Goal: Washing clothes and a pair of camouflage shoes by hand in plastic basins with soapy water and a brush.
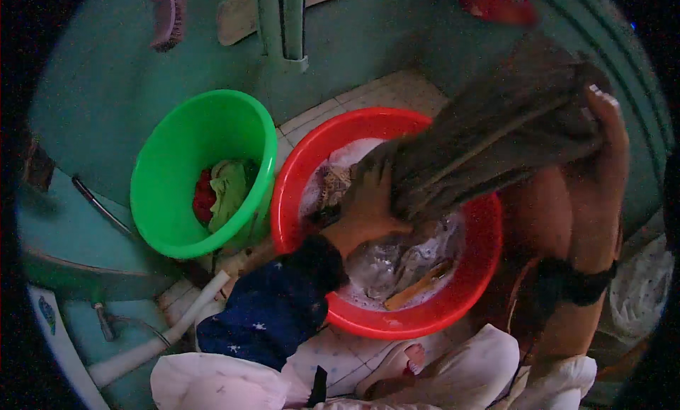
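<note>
A soaked dark garment point(478, 139) stretches between my two hands above a red plastic basin point(393, 325). My right hand point(608, 112) grips its far end, raised beyond the basin's right side. Lower down, my left hand point(372, 203) holds the end that hangs over the basin. Suds and greyish water point(374, 274) fill the basin's bottom. A patterned cloth point(334, 184) lies in it, partly hidden behind my left hand. Near the front wall, a yellowish-brown bar-shaped object point(417, 288) rests in the suds; its kind is unclear.
To the left, a tilted green plastic tub point(175, 165) holds a light green cloth point(231, 189) and a red cloth point(203, 197). A white pipe point(159, 351) runs at lower left. A pink scrub brush point(169, 22) lies at the top. A clear plastic bag point(637, 293) sits at right.
</note>
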`<act>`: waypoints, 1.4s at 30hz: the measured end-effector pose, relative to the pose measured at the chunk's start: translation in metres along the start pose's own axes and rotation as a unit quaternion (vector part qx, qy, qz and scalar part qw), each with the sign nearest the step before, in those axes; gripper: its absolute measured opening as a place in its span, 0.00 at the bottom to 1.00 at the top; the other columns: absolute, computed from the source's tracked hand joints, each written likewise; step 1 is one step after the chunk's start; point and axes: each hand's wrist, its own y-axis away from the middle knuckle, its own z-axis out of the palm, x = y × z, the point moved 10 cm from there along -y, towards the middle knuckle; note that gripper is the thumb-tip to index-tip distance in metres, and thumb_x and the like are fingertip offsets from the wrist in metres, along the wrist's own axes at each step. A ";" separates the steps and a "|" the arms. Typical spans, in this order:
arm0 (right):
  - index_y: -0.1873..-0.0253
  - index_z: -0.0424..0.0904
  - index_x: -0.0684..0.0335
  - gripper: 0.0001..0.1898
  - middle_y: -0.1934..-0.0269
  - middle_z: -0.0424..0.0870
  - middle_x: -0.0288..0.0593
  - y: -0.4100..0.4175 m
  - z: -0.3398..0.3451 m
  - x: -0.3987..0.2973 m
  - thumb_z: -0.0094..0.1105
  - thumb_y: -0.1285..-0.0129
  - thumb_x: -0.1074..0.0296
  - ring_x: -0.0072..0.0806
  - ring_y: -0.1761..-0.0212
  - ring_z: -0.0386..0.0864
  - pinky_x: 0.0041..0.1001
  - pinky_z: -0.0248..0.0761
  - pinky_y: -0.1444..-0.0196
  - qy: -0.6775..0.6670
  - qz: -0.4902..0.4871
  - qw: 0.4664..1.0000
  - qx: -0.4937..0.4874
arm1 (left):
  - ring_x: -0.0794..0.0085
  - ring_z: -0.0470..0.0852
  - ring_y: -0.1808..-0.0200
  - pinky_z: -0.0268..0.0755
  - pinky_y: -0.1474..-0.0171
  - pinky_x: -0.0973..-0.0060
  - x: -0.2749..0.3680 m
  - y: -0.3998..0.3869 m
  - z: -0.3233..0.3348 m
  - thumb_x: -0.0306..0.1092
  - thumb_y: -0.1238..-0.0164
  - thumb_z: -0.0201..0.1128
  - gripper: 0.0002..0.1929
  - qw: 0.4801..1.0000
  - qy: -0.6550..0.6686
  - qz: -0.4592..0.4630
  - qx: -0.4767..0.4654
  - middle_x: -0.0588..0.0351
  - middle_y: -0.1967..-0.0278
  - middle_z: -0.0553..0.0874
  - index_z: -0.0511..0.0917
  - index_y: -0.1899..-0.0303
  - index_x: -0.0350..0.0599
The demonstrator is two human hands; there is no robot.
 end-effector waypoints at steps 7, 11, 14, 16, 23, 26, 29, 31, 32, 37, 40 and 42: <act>0.52 0.73 0.65 0.14 0.56 0.78 0.44 0.000 0.033 -0.050 0.53 0.41 0.67 0.31 0.55 0.76 0.30 0.70 0.52 -0.052 -0.049 0.990 -0.119 | 0.61 0.68 0.42 0.61 0.40 0.69 0.016 -0.026 -0.009 0.35 0.65 0.76 0.45 0.948 0.307 -0.070 0.039 0.46 0.43 0.69 0.60 0.40 0.35; 0.51 0.72 0.65 0.13 0.53 0.77 0.45 -0.002 0.015 -0.043 0.52 0.38 0.67 0.33 0.52 0.75 0.32 0.70 0.49 -0.033 -0.035 0.991 -0.128 | 0.70 0.71 0.46 0.62 0.42 0.72 0.052 -0.005 0.067 0.31 0.60 0.75 0.41 0.894 0.422 -0.056 -0.136 0.52 0.49 0.75 0.61 0.41 0.38; 0.49 0.72 0.65 0.13 0.51 0.77 0.46 -0.012 -0.018 -0.035 0.49 0.36 0.67 0.33 0.49 0.75 0.33 0.69 0.47 -0.103 -0.049 0.984 -0.140 | 0.72 0.71 0.46 0.62 0.43 0.75 0.019 0.027 0.053 0.28 0.58 0.74 0.39 0.905 0.402 -0.079 -0.116 0.52 0.48 0.76 0.62 0.41 0.39; 0.48 0.72 0.65 0.13 0.51 0.77 0.46 -0.011 -0.065 -0.030 0.48 0.35 0.67 0.33 0.49 0.75 0.33 0.70 0.47 -0.094 -0.049 0.990 -0.093 | 0.70 0.68 0.42 0.58 0.38 0.72 0.002 0.038 0.073 0.26 0.56 0.71 0.41 0.875 0.433 -0.111 -0.186 0.55 0.45 0.75 0.57 0.37 0.43; 0.52 0.74 0.67 0.12 0.57 0.80 0.44 0.029 -0.059 -0.057 0.50 0.39 0.69 0.31 0.57 0.78 0.31 0.72 0.53 -0.016 -0.103 0.992 0.074 | 0.71 0.77 0.55 0.68 0.50 0.76 -0.030 0.076 0.095 0.30 0.60 0.72 0.29 0.750 0.572 -0.257 -0.208 0.49 0.58 0.81 0.72 0.52 0.34; 0.53 0.74 0.67 0.13 0.58 0.79 0.43 0.038 -0.064 -0.069 0.51 0.41 0.69 0.30 0.58 0.77 0.29 0.71 0.54 0.043 -0.125 0.989 0.067 | 0.69 0.78 0.57 0.69 0.52 0.75 -0.012 0.091 0.095 0.31 0.61 0.72 0.27 0.765 0.524 -0.255 -0.275 0.48 0.60 0.81 0.73 0.55 0.34; 0.53 0.74 0.68 0.14 0.59 0.79 0.42 0.040 -0.080 -0.066 0.52 0.44 0.69 0.28 0.59 0.77 0.28 0.71 0.56 0.133 -0.126 0.979 0.088 | 0.68 0.79 0.59 0.70 0.54 0.74 0.006 0.103 0.106 0.32 0.61 0.72 0.25 0.783 0.466 -0.243 -0.334 0.47 0.62 0.82 0.75 0.57 0.33; 0.54 0.74 0.68 0.14 0.60 0.79 0.41 0.037 -0.090 -0.051 0.52 0.45 0.70 0.27 0.60 0.76 0.27 0.70 0.56 0.209 -0.109 0.965 0.111 | 0.67 0.80 0.60 0.71 0.56 0.73 0.008 0.112 0.112 0.33 0.62 0.71 0.24 0.791 0.416 -0.246 -0.376 0.46 0.63 0.82 0.76 0.59 0.33; 0.54 0.74 0.68 0.15 0.60 0.79 0.41 0.032 -0.094 -0.034 0.52 0.46 0.70 0.27 0.61 0.76 0.27 0.70 0.57 0.250 -0.090 0.957 0.119 | 0.67 0.80 0.61 0.71 0.56 0.73 0.003 0.119 0.120 0.34 0.62 0.71 0.23 0.790 0.384 -0.253 -0.404 0.46 0.64 0.82 0.76 0.60 0.33; 0.55 0.74 0.69 0.16 0.62 0.79 0.39 0.026 -0.133 0.102 0.54 0.49 0.70 0.25 0.63 0.75 0.25 0.70 0.59 0.404 0.065 0.904 0.121 | 0.63 0.82 0.69 0.73 0.63 0.68 0.008 0.157 0.102 0.40 0.59 0.69 0.18 0.830 0.042 -0.221 -0.510 0.45 0.71 0.84 0.80 0.70 0.34; 0.60 0.78 0.65 0.18 0.69 0.81 0.40 0.068 -0.172 0.226 0.68 0.59 0.66 0.27 0.67 0.77 0.28 0.71 0.61 0.434 0.190 0.876 0.091 | 0.55 0.80 0.76 0.74 0.69 0.65 0.056 0.156 0.097 0.39 0.61 0.65 0.17 0.844 -0.001 -0.152 -0.515 0.40 0.77 0.81 0.78 0.77 0.30; 0.42 0.68 0.64 0.38 0.60 0.80 0.52 0.121 -0.209 0.283 0.73 0.62 0.62 0.36 0.57 0.79 0.33 0.71 0.54 0.496 0.342 0.798 -0.014 | 0.53 0.81 0.74 0.74 0.68 0.65 0.098 0.145 0.105 0.37 0.62 0.65 0.16 0.815 0.062 -0.084 -0.571 0.39 0.76 0.81 0.78 0.75 0.30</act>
